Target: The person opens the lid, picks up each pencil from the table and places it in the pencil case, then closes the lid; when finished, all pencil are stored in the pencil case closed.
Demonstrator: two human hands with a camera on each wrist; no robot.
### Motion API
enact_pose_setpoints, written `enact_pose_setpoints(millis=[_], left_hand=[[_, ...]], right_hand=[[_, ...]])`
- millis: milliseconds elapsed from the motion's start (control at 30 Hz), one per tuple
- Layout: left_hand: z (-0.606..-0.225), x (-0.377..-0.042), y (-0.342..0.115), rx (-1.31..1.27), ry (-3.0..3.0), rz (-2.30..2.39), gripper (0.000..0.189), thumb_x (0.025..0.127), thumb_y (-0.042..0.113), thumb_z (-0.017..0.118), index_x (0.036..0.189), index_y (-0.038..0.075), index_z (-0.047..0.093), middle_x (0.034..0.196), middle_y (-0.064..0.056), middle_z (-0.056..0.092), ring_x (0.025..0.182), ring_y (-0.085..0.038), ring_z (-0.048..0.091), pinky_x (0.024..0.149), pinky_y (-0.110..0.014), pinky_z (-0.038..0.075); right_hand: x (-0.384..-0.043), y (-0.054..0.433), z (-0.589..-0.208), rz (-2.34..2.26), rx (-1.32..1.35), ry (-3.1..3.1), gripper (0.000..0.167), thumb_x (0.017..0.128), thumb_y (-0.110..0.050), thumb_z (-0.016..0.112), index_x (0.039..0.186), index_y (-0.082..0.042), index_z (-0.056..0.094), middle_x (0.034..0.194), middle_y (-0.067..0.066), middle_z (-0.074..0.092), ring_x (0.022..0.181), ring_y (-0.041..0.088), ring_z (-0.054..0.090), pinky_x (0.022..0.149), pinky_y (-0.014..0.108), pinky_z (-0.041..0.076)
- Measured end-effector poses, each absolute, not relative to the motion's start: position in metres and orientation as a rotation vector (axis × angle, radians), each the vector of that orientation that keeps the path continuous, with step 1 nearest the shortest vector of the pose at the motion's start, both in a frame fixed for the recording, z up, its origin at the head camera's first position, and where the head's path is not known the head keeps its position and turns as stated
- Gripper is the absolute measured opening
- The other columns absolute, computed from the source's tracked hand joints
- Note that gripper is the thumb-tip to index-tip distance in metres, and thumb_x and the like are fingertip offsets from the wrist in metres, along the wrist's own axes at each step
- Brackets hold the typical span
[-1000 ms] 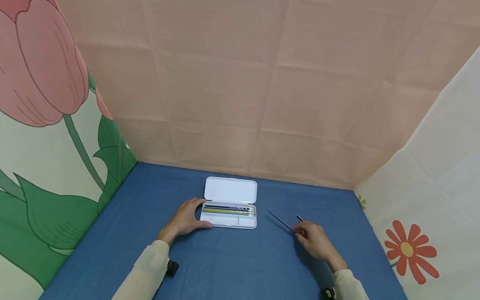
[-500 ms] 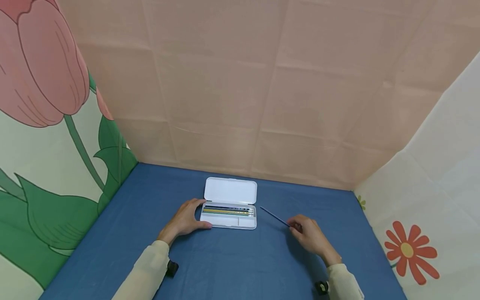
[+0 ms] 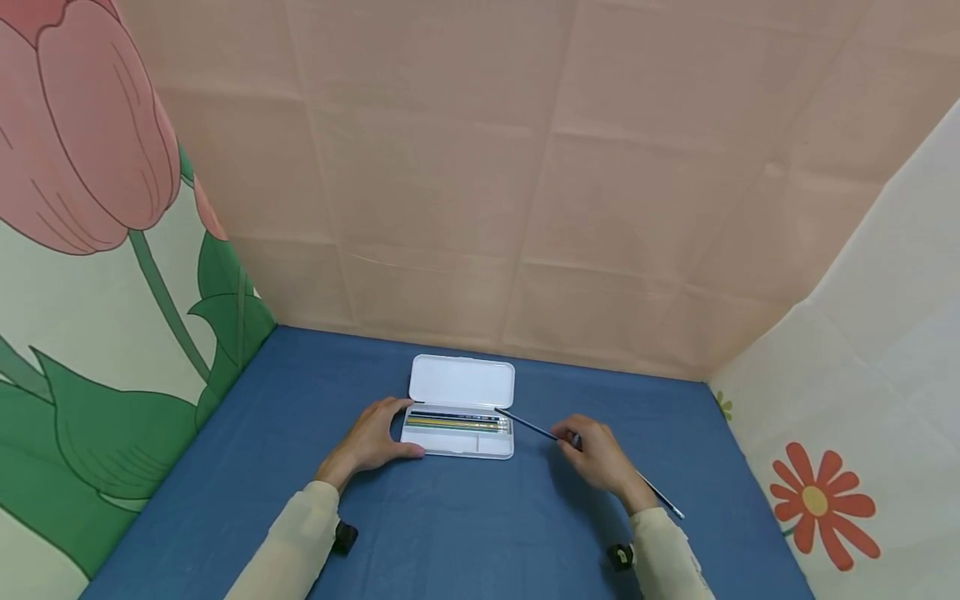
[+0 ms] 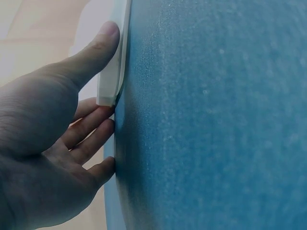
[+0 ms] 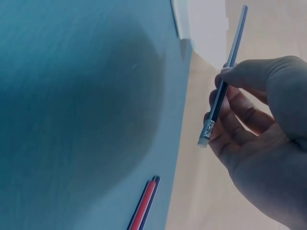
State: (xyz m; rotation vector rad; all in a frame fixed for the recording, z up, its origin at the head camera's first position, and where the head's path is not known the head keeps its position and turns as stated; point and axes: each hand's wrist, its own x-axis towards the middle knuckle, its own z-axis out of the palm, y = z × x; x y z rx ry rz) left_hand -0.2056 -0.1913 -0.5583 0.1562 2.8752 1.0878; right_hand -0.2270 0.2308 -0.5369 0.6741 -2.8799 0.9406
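A white pencil case [image 3: 438, 440] lies with its lid [image 3: 461, 382] laid back and several pencils [image 3: 450, 422] in its upper compartment. My left hand [image 3: 363, 442] holds the case's left end, thumb on the near side and fingers at the far corner. In the left wrist view the thumb [image 4: 98, 50] presses along the case's edge. A dark pencil [image 3: 531, 425] is pinched between thumb and fingers of my right hand [image 3: 600, 462]; its far tip overlaps the case's right edge. The right wrist view shows this pencil's metal ferrule and pale eraser [image 5: 203, 142].
Another pencil [image 3: 663, 497] lies on the blue tabletop [image 3: 480, 533], partly hidden by my right wrist. A red-and-dark striped length [image 5: 145, 203] shows low in the right wrist view. A beige cloth wall [image 3: 525, 208] stands behind the table, with printed cloth at both sides.
My right hand has moved left and slightly away with the pencil, bringing its tip over the case's right edge. The pencil lying behind that wrist has come into sight. My left hand stays put.
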Motion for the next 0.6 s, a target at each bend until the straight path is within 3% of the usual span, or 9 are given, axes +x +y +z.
enact_pose_setpoints(millis=[600], left_hand=[[-0.561,-0.207,-0.192,0.168,2.882,1.105,0.096,0.084,0.038,0.103,0.161,0.004,0.058,0.166,-0.025,0.058,0.155,-0.051,0.053,0.129,-0.074,0.041]], right_hand=[[-0.247,0.177,-0.533,0.966,0.842,-2.846,0.018,0.106,-0.003,0.074,0.118,-0.011,0.085,0.103,0.001,0.076,0.088,0.009,0.063,0.075,0.025,0.055]])
